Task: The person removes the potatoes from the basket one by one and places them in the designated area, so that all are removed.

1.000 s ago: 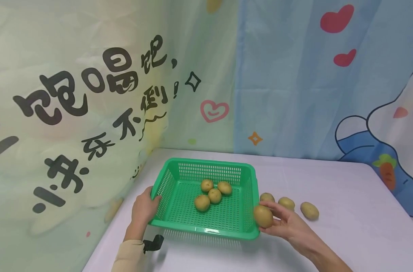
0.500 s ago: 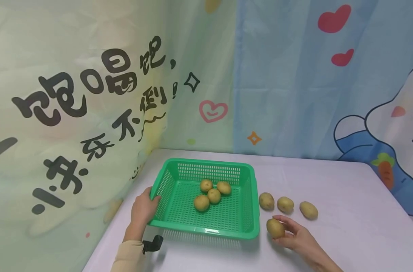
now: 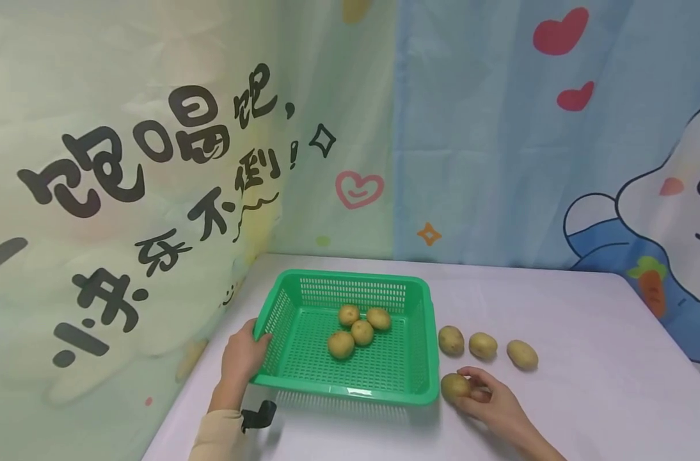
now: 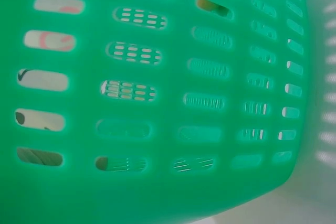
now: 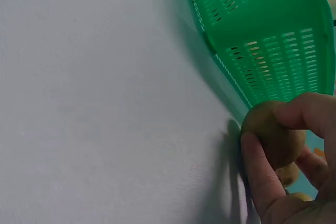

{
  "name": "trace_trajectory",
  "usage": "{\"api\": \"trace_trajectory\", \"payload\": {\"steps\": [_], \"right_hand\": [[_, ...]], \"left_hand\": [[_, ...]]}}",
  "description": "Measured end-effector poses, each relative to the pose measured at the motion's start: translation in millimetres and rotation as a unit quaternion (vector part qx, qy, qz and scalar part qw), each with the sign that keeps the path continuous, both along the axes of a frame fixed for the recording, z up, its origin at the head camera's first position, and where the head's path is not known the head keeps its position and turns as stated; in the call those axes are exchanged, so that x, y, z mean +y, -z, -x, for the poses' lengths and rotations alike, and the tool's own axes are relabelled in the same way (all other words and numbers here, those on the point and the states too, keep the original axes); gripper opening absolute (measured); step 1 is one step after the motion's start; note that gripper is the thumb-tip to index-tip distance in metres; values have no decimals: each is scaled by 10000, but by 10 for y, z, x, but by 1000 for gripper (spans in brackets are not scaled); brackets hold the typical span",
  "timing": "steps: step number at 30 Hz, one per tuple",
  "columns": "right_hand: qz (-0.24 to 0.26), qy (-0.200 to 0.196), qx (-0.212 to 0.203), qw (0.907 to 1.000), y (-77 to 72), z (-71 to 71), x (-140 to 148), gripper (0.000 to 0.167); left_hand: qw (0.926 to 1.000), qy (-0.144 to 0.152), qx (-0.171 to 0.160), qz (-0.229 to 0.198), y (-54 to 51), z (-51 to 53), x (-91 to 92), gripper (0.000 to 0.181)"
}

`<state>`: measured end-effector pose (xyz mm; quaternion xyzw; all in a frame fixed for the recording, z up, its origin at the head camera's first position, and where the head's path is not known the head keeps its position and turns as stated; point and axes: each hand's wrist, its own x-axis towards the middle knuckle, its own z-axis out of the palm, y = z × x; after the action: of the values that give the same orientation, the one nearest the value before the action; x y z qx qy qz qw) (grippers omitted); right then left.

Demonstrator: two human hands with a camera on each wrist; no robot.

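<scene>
A green slotted plastic basket point(image 3: 350, 388) stands on the table, with several potatoes point(image 3: 362, 333) grouped on its floor. My left hand point(image 3: 243, 355) grips the basket's left rim, thumb over the inner side. The left wrist view is filled by the slotted basket wall point(image 4: 168, 114); no fingers show there. Just outside the basket's front right corner, my right hand point(image 3: 491, 400) holds a potato point(image 3: 456, 387) low by the table. In the right wrist view, the thumb and fingers close round that potato point(image 5: 270, 132) beside the basket wall.
Three more potatoes lie in a row right of the basket: one close to its wall point(image 3: 451, 340), a middle potato point(image 3: 483, 346) and a farther potato point(image 3: 522, 355). The pale table point(image 3: 586, 320) meets a printed curtain point(image 3: 482, 160) behind and at the left.
My right hand first drew the potato from the basket's right rim out to the right and down, then shifted it slightly back left towards the basket. My left hand stays on the rim.
</scene>
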<state>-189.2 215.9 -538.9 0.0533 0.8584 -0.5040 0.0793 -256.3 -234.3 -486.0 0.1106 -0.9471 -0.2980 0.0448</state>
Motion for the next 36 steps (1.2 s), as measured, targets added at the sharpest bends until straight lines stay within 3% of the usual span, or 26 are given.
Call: {"api": "trace_trajectory", "payload": {"steps": [6,16,26,36], "right_hand": [[-163,172,-8,9997,36,26,-13,57],[19,206,44,9998,83,95,-32,58],[477,274,29,9985,85,21,35,62],[443,384,-138,9982,117,-25,143,62]], "left_hand": [[10000,36,5,-2,-10,-4,2,53],[10000,-14,-6,-28,15,-9,-2,53],[10000,-10,-2,20,-2,-3,13,53],[10000,5,-11,-65,-10,-12,8,53]]}}
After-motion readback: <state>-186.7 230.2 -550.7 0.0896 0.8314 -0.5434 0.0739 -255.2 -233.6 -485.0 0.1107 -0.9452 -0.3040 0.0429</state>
